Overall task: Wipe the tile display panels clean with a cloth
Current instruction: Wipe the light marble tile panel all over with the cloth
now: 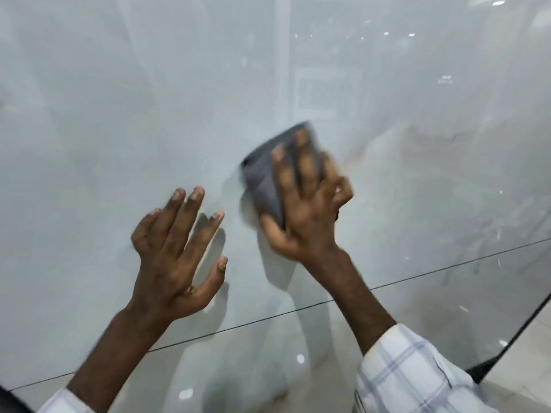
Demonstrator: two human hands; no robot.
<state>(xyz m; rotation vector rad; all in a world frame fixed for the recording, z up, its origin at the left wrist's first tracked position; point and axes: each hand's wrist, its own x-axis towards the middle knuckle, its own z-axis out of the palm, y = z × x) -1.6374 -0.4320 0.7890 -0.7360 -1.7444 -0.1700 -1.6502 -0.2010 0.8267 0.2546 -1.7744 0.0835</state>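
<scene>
A glossy pale grey tile display panel [119,99] fills nearly the whole view. A folded grey cloth [264,177] lies flat against it near the middle. My right hand [310,204] presses the cloth onto the panel with spread fingers; hand and cloth are blurred by motion. My left hand [176,254] lies flat on the panel to the lower left of the cloth, fingers spread and straight, holding nothing.
A thin dark joint line [417,278] runs across the lower panel, rising to the right, with a second tile [238,368] below it. The panel's dark right edge [507,344] ends at the lower right, with pale floor [530,362] beyond. Showroom lights reflect in the surface.
</scene>
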